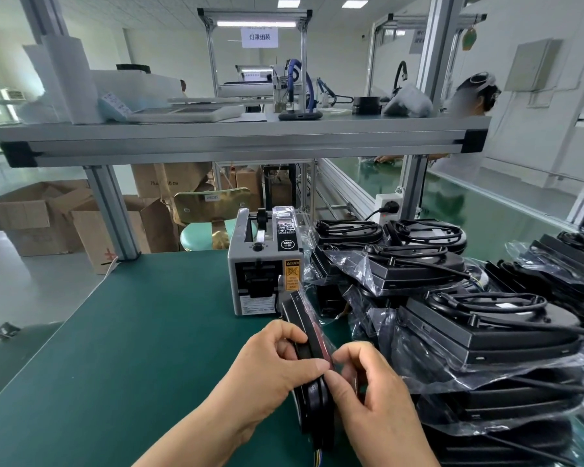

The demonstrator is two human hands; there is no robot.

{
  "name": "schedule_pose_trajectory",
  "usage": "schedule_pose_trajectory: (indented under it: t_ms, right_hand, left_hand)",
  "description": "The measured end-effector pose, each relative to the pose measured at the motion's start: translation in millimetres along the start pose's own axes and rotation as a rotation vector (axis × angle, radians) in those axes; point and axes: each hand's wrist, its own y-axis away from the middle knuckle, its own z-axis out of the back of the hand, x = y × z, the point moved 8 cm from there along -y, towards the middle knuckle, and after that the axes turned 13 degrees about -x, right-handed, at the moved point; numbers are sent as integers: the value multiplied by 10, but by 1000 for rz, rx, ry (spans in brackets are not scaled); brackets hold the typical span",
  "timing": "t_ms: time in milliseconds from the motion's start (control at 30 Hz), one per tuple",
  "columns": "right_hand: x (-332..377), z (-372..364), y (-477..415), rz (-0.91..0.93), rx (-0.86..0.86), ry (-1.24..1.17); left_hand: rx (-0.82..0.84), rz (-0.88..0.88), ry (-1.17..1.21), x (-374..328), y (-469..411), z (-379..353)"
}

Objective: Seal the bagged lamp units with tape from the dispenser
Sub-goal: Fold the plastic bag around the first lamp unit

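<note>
A black lamp unit in a clear bag (305,326) stands on its edge on the green table (142,332), just in front of the grey tape dispenser (265,264). My left hand (273,369) grips the unit's left side with curled fingers and the thumb on its top edge. My right hand (368,382) pinches the bag's folded flap against the same edge, thumb tip next to my left thumb. Whether a tape piece lies under my fingers, I cannot tell. The dispenser's front slot shows no tape strip that I can make out.
Stacks of bagged black lamp units (469,308) crowd the table's right side, close to my right hand. An aluminium shelf frame (236,143) spans overhead. Cardboard boxes (48,217) and a green stool (209,230) stand beyond the table's far edge. A person (475,96) works at the back right.
</note>
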Motion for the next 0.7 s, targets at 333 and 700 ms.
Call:
schedule_pose_trajectory:
  t_ms: [333, 700]
  right_hand:
    - [90, -64, -247, -81, 63, 16]
    - [30, -560, -921, -64, 57, 258]
  left_hand:
    - [27, 24, 70, 86, 6, 24]
    - [-153, 180, 194, 100, -375, 312]
